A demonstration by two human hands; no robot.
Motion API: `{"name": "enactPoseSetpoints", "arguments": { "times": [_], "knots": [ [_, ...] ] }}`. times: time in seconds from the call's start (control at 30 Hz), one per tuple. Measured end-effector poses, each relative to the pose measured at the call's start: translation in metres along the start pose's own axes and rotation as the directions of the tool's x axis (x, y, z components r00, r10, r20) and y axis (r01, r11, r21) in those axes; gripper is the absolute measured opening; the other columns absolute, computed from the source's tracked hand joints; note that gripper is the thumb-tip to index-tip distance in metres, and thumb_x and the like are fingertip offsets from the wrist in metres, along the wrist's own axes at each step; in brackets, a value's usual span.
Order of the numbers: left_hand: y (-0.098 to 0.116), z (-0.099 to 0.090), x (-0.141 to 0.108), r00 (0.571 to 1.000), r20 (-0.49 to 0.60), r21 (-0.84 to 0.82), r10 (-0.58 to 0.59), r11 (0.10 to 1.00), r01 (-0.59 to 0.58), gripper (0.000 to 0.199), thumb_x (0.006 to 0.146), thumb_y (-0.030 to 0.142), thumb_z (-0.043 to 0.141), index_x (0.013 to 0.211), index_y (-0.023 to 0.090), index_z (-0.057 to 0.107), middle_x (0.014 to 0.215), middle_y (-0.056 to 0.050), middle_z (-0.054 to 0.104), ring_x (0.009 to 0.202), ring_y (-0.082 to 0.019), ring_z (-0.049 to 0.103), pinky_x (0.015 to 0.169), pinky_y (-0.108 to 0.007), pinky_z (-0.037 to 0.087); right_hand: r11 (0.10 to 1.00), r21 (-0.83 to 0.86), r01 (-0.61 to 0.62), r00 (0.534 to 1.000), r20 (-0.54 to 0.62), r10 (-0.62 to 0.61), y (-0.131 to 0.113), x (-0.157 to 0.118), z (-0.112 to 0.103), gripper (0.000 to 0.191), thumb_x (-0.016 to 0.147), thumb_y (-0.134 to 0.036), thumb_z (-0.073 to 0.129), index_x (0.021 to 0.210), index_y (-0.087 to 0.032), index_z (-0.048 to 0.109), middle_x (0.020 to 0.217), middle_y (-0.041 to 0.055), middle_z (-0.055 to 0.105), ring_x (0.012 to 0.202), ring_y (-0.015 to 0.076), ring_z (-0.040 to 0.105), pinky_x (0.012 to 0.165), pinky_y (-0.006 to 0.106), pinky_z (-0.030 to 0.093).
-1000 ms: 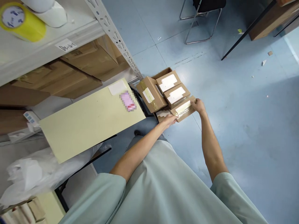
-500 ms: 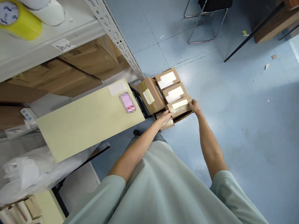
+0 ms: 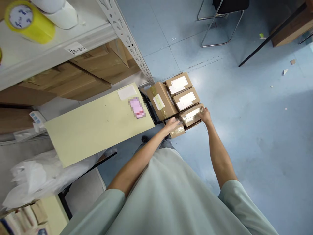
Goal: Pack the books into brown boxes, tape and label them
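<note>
Several brown cardboard boxes with white labels sit packed together low in front of me. My right hand (image 3: 205,115) rests on the right end of a taped box (image 3: 191,115), fingers spread over its top. My left hand (image 3: 172,124) is at that box's left end, above a lower taped box (image 3: 177,131), with its fingers apart and holding nothing. Behind the taped box lie two labelled boxes, a middle one (image 3: 186,98) and a far one (image 3: 179,83). A larger box (image 3: 162,100) with yellowish tape stands to their left.
A pale yellow tabletop (image 3: 97,127) with a pixelated pink item (image 3: 137,107) is at left. Above it, a metal shelf (image 3: 93,40) holds yellow tape (image 3: 36,26). A chair (image 3: 217,23) and a dark table leg (image 3: 269,37) stand farther off.
The taped box now sits level among the others, slightly lower. My left hand has come off its end and opened; my right hand's fingers have moved onto its top. The view has shifted slightly.
</note>
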State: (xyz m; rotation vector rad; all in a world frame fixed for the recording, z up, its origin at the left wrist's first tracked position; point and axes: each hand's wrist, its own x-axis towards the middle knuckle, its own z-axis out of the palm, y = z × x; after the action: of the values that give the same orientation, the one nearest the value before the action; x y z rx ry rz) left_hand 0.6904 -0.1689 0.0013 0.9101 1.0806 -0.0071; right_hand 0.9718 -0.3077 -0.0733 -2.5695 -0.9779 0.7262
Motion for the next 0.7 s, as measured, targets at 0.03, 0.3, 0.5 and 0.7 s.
{"name": "enactPoseSetpoints", "arguments": {
  "times": [0.03, 0.3, 0.5, 0.7],
  "knots": [
    [0.0, -0.008, -0.007, 1.0, -0.02, 0.009, -0.015, 1.0, 0.015, 0.055, 0.082, 0.033, 0.093, 0.131, 0.02, 0.072, 0.161, -0.02, 0.065, 0.162, -0.04, 0.048, 0.128, -0.048, 0.043, 0.999, 0.021, -0.024, 1.0, 0.006, 0.024, 0.001, -0.004, -0.001, 0.073, 0.09, -0.041, 0.059, 0.158, -0.014, 0.058, 0.156, 0.0257, 0.065, 0.159, 0.0439, 0.046, 0.13, 0.063, 0.041],
    [-0.003, -0.048, -0.062, 0.997, -0.078, -0.038, -0.029, 0.999, 0.026, 0.06, 0.085, 0.03, 0.09, 0.141, 0.019, 0.071, 0.168, -0.024, 0.059, 0.157, -0.037, 0.057, 0.123, -0.048, 0.05, 0.966, 0.151, -0.212, 0.976, -0.028, 0.218, -0.012, -0.032, -0.021, 0.073, 0.09, -0.04, 0.057, 0.155, -0.007, 0.057, 0.163, 0.0309, 0.059, 0.163, 0.0422, 0.042, 0.134, 0.063, 0.034],
    [0.002, -0.077, -0.092, 0.995, -0.101, -0.123, 0.024, 0.992, -0.036, 0.049, 0.084, 0.032, 0.091, 0.129, 0.021, 0.076, 0.158, -0.021, 0.069, 0.147, -0.034, 0.066, 0.12, -0.045, 0.052, 0.976, 0.126, -0.179, 0.982, -0.036, 0.185, -0.047, -0.055, -0.035, 0.072, 0.093, -0.044, 0.055, 0.153, -0.004, 0.059, 0.161, 0.0337, 0.061, 0.157, 0.044, 0.05, 0.132, 0.066, 0.038],
    [-0.006, -0.123, -0.145, 0.985, -0.098, -0.199, 0.141, 0.967, -0.158, 0.042, 0.085, 0.041, 0.09, 0.121, 0.021, 0.078, 0.146, -0.019, 0.077, 0.132, -0.033, 0.074, 0.119, -0.048, 0.053, 0.995, 0.09, -0.046, 0.999, 0.015, 0.045, -0.124, -0.076, -0.035, 0.067, 0.095, -0.055, 0.065, 0.143, -0.009, 0.07, 0.15, 0.0293, 0.071, 0.145, 0.0437, 0.065, 0.126, 0.062, 0.048]
  ]
}}
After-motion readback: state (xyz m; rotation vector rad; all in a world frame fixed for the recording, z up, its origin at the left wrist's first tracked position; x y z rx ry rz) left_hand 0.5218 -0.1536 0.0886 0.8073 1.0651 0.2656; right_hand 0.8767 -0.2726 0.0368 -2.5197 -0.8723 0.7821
